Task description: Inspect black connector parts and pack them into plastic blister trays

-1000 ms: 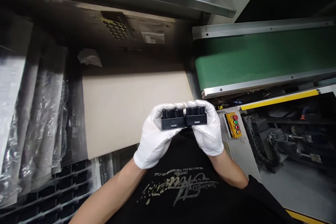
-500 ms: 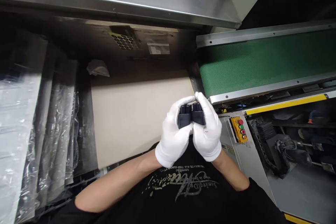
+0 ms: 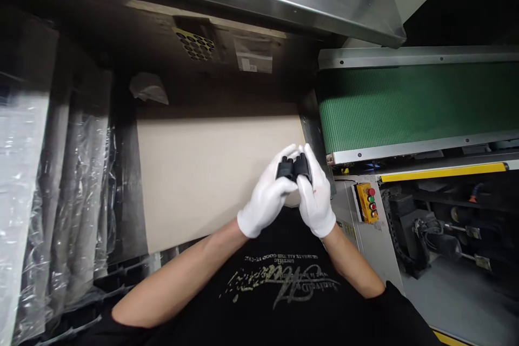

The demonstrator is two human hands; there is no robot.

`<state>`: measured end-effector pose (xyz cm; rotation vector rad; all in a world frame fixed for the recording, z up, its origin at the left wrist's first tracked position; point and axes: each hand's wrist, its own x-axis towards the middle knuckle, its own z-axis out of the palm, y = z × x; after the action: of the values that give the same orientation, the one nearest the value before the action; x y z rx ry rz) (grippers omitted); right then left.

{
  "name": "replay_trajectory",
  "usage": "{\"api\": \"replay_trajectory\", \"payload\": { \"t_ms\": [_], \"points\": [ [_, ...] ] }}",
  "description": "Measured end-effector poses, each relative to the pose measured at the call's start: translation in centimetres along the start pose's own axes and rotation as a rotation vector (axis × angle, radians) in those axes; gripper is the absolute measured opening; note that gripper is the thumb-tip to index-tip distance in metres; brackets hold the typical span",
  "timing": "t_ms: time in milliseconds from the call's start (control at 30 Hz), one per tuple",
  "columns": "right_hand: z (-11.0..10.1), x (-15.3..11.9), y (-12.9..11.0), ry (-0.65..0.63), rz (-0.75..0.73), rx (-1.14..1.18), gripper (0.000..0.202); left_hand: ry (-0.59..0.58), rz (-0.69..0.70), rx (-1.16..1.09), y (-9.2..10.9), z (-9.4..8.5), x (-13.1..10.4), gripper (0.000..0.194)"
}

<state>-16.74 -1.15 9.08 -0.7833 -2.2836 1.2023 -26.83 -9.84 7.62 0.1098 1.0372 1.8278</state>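
Note:
Both my hands wear white gloves and meet in front of my chest, above the right edge of a beige board (image 3: 214, 173). My left hand (image 3: 265, 200) is closed around a small black part (image 3: 285, 168) with short round stubs at its far end. A similar black part (image 3: 301, 166) sits in my right hand (image 3: 318, 200), with the thumb across its near side. The two parts lie side by side, close together. Fingers cover their outer sides, and their exact kind cannot be made out.
Plastic-wrapped stacks (image 3: 77, 173) stand at the left. A crumpled white piece (image 3: 148, 87), a sheet of round black stickers (image 3: 194, 45) and a clear bag (image 3: 254, 57) lie farther back. Right are a green conveyor belt (image 3: 421, 102) and a yellow button box (image 3: 368, 203). A metal shelf edge (image 3: 259, 0) overhangs.
Both black parts have tilted in my hands, so their stubbed ends show differently. My fingers have shifted around them. The camera view has turned slightly.

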Motion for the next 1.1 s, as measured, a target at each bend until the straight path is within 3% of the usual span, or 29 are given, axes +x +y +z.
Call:
{"api": "replay_trajectory", "payload": {
  "t_ms": [100,200,300,433,567,800,933,1100],
  "points": [
    [0.8,0.5,2.7,0.012,0.188,0.103,0.05,-0.045,-0.192,-0.193,-1.5,-1.5,1.5,0.045],
    [0.4,0.9,3.3,0.067,0.267,0.201,0.043,-0.063,-0.145,-0.059,-1.9,-2.8,1.4,0.041],
    [-1.6,1.0,1.2,0.095,0.165,0.272,0.047,-0.01,0.089,0.195,-0.5,-3.1,-0.4,0.046],
    [-4.0,0.7,-2.4,0.05,-0.035,0.284,0.06,-0.022,0.378,0.271,2.0,-2.4,-2.7,0.069],
    [-4.1,-0.1,-3.5,0.053,-0.037,0.27,0.063,-0.041,0.385,0.246,2.8,-1.6,-3.5,0.08],
    [-3.9,-1.3,-3.0,0.078,-0.08,0.246,0.068,-0.03,0.406,0.263,1.9,-1.3,-4.2,0.084],
    [-4.1,-1.6,-3.2,0.095,-0.181,0.123,0.069,-0.062,0.589,0.4,2.0,-1.4,-4.5,0.08],
    [-4.6,-1.3,-5.7,0.06,-0.437,-0.294,0.075,0.104,0.901,0.847,2.8,-0.6,-4.9,0.066]
  ]
}}
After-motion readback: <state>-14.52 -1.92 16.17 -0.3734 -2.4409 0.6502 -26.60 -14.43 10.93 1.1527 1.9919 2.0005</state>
